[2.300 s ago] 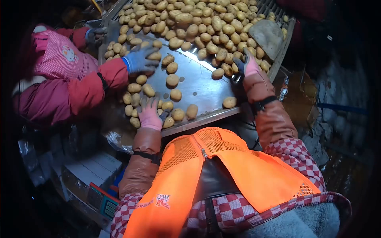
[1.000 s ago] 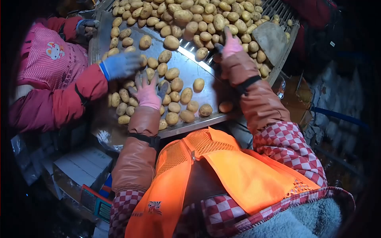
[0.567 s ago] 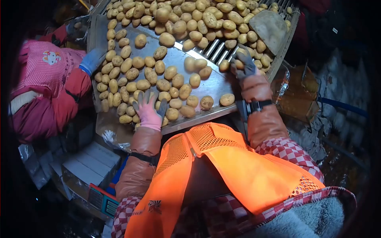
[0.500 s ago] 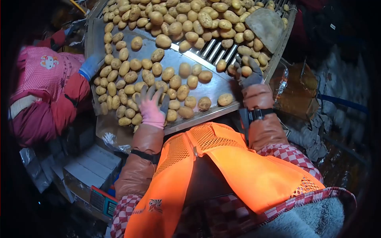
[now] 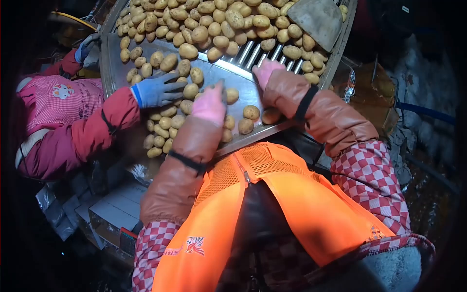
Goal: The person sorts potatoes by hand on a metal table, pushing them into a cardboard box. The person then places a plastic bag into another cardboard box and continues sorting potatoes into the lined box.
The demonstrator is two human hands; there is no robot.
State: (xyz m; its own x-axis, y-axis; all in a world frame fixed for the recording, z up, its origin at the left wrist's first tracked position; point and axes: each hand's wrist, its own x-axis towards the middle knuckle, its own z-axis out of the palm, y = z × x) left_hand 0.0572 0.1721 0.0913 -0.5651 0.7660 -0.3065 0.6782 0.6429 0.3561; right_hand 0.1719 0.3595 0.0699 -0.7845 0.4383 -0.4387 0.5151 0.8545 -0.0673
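Loose potatoes (image 5: 190,91) lie on a metal sorting table (image 5: 245,90). Among them is my left hand (image 5: 210,103), in a pink glove with grey fingers. It is smeared by motion, and whether a potato is in it does not show. My right hand (image 5: 268,73), in a pink glove too, is over the metal roller bars (image 5: 248,52) at the foot of the potato heap (image 5: 214,22). Its fingers point away from me and are mostly hidden by the back of the hand. One potato (image 5: 271,116) lies by my right forearm near the table's front edge.
At the left, a co-worker's blue-gloved hand (image 5: 158,91) reaches over the potatoes; their other hand (image 5: 87,47) is by the table's far left edge. A grey flap (image 5: 316,22) rests on the heap at the right. Boxes (image 5: 114,211) stand below left.
My left hand has moved right and away from me. My right hand has swung left onto the bars. The co-worker's hand has come in over the table, where fewer potatoes now show.
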